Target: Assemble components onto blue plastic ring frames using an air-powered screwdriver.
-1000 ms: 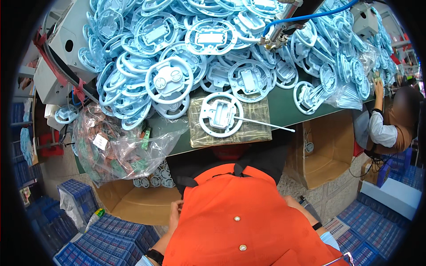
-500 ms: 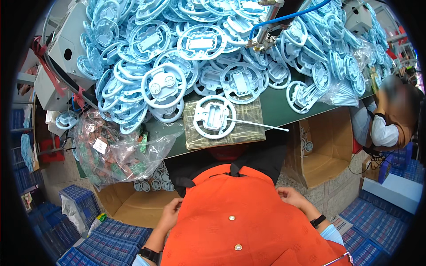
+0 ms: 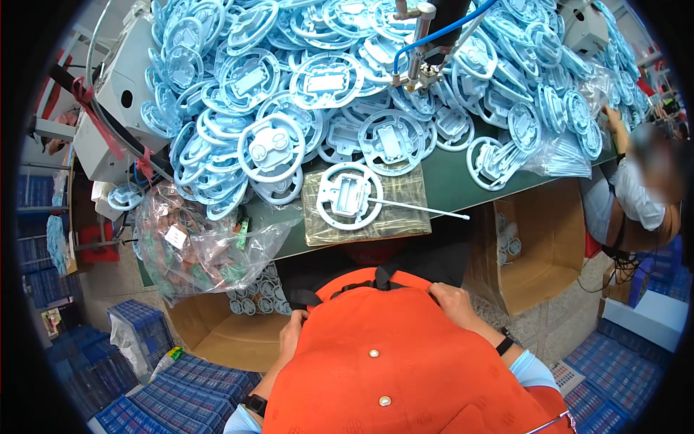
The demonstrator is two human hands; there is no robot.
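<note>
Both hands are low at the sides of my orange-red apron [image 3: 347, 340]. My left hand [image 3: 292, 334] is closed at the apron's left edge, its fingertips partly hidden by the cloth. My right hand [image 3: 454, 304] has its fingers curled on the upper right edge of the apron. Ahead of me, a light blue wheel-shaped plastic part [image 3: 350, 196] lies flat on a tape-wrapped pad [image 3: 405, 223]. A thin pale rod [image 3: 426, 209] extends from this part to the right. Neither hand touches it.
Light blue wheel parts [image 3: 325, 81] are heaped across the green table [image 3: 452, 170]. A metal tool with a blue hose [image 3: 416, 69] hangs above. A clear bag of circuit boards [image 3: 206, 242] sits at left. Cardboard boxes [image 3: 542, 253] stand below; a co-worker [image 3: 643, 188] is at right.
My right hand has moved up and inward along the apron's edge. My left hand has shifted slightly up and inward. The co-worker's arm now reaches toward the heap. The wheel part remains on the pad.
</note>
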